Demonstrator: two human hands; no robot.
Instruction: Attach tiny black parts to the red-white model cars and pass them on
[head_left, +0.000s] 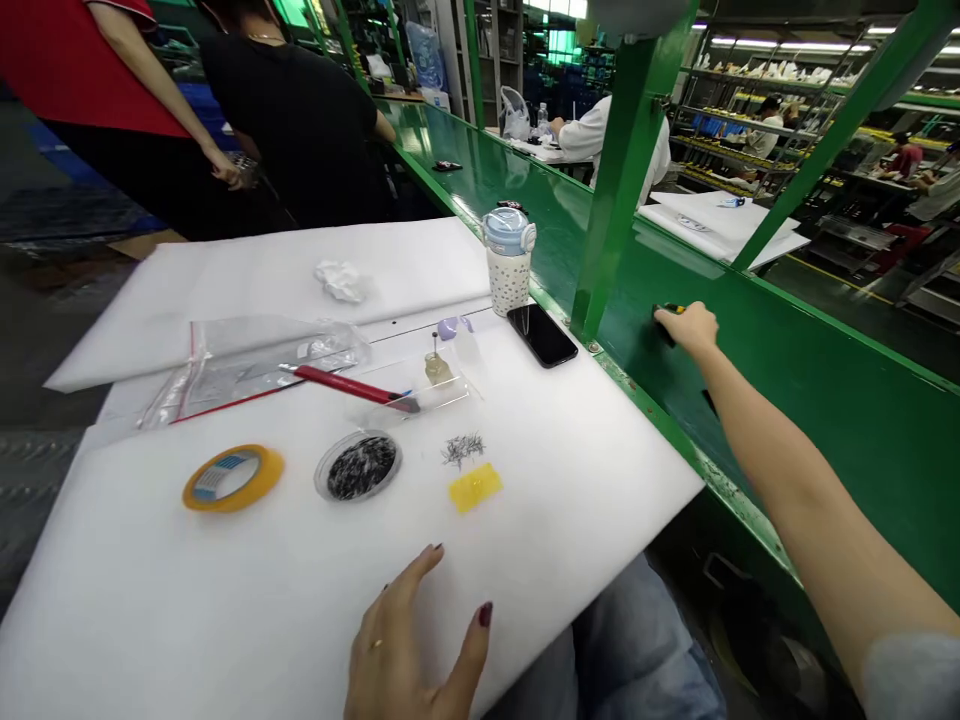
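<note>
The right hand (694,328) has its grip together on a small dark piece (666,330) over the green belt (817,350); blur hides whether that piece touches the belt. The left hand (397,650) has its grip spread, thumb and fingers apart, over the white table (585,480). Just ahead of the left grip is a yellow strip (475,487), with loose black bits (463,449) right behind it. Ahead and left of that grip sits a dish (320,480), then a tape roll (264,478). Left of the right grip lie a phone (542,334) and a cup (510,278).
</note>
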